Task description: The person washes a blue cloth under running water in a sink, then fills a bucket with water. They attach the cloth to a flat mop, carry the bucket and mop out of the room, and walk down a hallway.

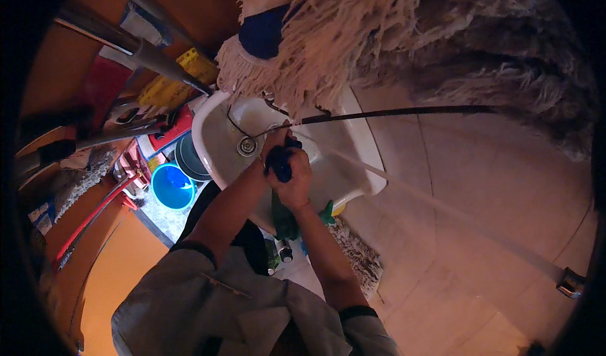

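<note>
Over the white utility sink (376, 159), my left hand (276, 140) and my right hand (296, 178) are close together, both closed on a bunched dark blue cloth (280, 163). The cloth bulges between the fingers. To the left of my hands lies the metal drain (246, 146). A dark green item (284, 218), perhaps cloth or a rubber glove, hangs at the sink's near edge below my right hand. Another green piece (327, 212) sticks up by the near right rim. A thin dark hose or cord (369, 113) crosses above the sink.
String mop heads (331, 39) hang above the far rim. Left of the sink stand a blue bucket (173, 188), a grey bucket (189, 157) and several long handles. A bottle (284, 252) and a fluffy mop pad (360, 256) are below the near rim. Tiled wall rises at right.
</note>
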A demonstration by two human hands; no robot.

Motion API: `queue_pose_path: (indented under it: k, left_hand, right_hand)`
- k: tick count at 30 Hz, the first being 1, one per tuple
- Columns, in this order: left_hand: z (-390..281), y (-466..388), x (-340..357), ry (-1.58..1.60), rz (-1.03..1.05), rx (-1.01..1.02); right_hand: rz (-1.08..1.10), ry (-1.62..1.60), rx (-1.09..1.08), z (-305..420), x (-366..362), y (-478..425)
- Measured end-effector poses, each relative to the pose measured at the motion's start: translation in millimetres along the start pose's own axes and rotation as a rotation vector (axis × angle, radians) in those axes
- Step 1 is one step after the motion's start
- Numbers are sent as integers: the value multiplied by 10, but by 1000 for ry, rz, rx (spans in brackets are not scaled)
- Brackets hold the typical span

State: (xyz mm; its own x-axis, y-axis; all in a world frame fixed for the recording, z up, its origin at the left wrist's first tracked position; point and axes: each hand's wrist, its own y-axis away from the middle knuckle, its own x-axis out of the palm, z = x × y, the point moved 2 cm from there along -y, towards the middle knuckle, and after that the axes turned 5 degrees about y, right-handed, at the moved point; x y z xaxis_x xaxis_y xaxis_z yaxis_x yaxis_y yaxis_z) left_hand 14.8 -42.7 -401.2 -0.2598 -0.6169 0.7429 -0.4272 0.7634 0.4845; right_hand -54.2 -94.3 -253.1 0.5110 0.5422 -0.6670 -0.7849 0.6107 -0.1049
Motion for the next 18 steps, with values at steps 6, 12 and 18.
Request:
queue_pose_path:
  k: [6,12,18]
  left_hand:
    - [-464,476,772,-32,-138,-226]
    - [-633,519,829,144,-97,-246]
    - [-770,644,1195,-407,248,-60]
  right_hand:
    - [149,191,300,-1027,-209,-123]
    - [433,464,-111,-892,-591,20]
    - [593,-295,367,-633,-430,161]
